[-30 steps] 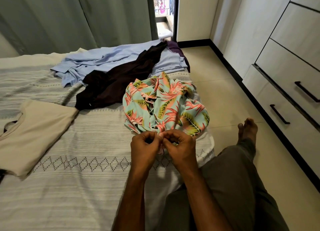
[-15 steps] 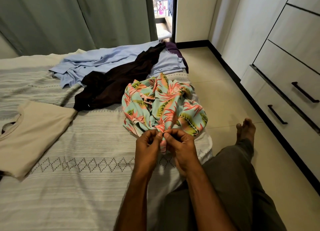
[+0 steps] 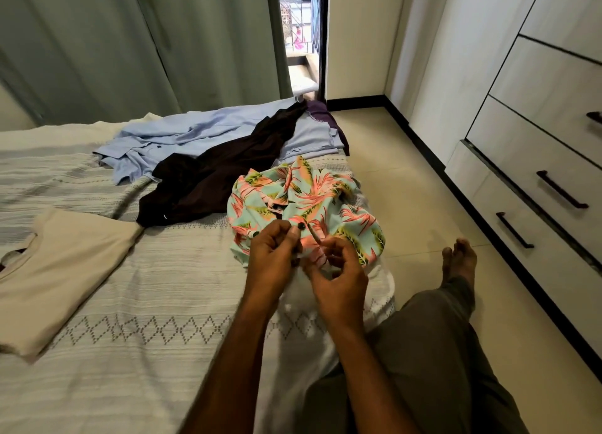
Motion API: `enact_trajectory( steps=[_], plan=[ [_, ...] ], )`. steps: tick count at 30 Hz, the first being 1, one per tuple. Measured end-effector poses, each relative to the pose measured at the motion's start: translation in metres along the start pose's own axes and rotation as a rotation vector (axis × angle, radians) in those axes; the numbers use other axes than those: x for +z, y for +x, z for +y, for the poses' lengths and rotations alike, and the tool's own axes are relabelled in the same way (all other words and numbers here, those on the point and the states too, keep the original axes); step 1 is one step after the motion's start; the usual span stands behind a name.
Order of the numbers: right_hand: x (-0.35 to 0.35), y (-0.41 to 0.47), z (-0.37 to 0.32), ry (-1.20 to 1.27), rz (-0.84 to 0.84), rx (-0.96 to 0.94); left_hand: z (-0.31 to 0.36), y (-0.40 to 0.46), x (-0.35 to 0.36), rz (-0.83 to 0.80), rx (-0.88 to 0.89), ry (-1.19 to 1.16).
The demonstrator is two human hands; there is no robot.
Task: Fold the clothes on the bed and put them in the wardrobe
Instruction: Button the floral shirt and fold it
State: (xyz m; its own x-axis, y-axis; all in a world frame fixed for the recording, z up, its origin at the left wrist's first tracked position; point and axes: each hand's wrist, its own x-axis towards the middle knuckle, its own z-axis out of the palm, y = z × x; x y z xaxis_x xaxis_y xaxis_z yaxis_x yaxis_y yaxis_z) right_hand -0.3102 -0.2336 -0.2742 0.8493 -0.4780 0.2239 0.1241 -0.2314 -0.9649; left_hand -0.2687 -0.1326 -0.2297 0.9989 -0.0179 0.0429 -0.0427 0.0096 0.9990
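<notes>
At the bed's point(image 3: 130, 303) edge, your left hand point(image 3: 272, 257) and right hand point(image 3: 338, 272) pinch the floral shirt's point(image 3: 312, 202) placket; finish its dark button point(image 3: 301, 226) before folding.

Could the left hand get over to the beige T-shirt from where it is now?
Probably yes. The beige T-shirt lies flat on the bed to the left hand's side, with only bare bedspread between. The hand must first let go of the floral shirt it pinches.
</notes>
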Motion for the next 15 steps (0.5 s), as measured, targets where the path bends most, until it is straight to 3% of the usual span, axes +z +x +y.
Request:
enact_trajectory(
  steps=[4,8,11,13,15],
  plan=[
    [-0.002,0.029,-0.008,-0.02,0.066,-0.042,0.001,0.01,-0.013,-0.226,0.15,0.188],
    [-0.005,0.066,-0.027,0.082,-0.077,0.064,-0.016,0.016,-0.018,-0.178,0.227,0.401],
    [-0.011,0.089,-0.046,-0.022,-0.258,0.004,-0.014,0.025,-0.016,-0.133,0.341,0.511],
    [-0.021,0.104,-0.054,-0.231,-0.352,-0.081,-0.005,0.034,-0.016,-0.169,0.31,0.456],
    [-0.035,0.12,-0.064,-0.399,-0.395,-0.148,0.012,0.045,-0.023,-0.21,0.162,0.235]
  ],
)
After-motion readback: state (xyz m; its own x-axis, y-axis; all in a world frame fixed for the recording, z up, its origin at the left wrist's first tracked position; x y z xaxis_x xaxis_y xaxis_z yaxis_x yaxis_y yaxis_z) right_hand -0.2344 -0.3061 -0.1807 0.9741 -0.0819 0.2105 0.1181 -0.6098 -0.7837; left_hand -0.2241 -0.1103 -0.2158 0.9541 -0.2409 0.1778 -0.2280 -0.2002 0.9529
